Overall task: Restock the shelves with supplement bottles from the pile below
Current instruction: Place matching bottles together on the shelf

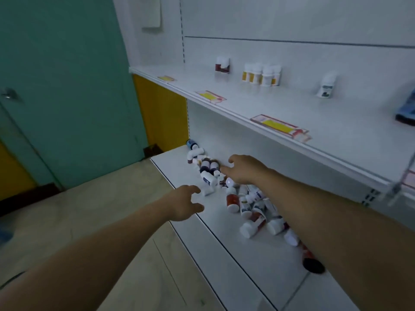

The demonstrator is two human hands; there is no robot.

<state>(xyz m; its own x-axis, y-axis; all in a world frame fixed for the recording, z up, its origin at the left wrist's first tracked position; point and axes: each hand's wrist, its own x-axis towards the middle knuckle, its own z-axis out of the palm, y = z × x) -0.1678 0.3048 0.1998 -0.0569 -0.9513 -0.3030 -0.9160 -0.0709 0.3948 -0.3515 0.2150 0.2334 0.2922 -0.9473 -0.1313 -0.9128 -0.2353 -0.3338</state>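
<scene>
A pile of supplement bottles [244, 205] lies scattered on the white bottom shelf [224, 248], most on their sides. My right hand [243, 168] hovers over the far part of the pile with fingers spread and holds nothing. My left hand [186, 204] reaches in from the left with spread fingers, just short of a small white bottle [207, 191]. On the upper shelf [292, 122] stand a dark red bottle [222, 66], a group of white and yellow bottles [261, 74] and a single white bottle [326, 86].
Yellow and red price tags [279, 127] lie along the upper shelf's front edge. A blue item [406, 108] sits at the far right. A teal door [67, 86] and beige floor [112, 209] lie to the left. A dark lid [313, 265] lies near my right forearm.
</scene>
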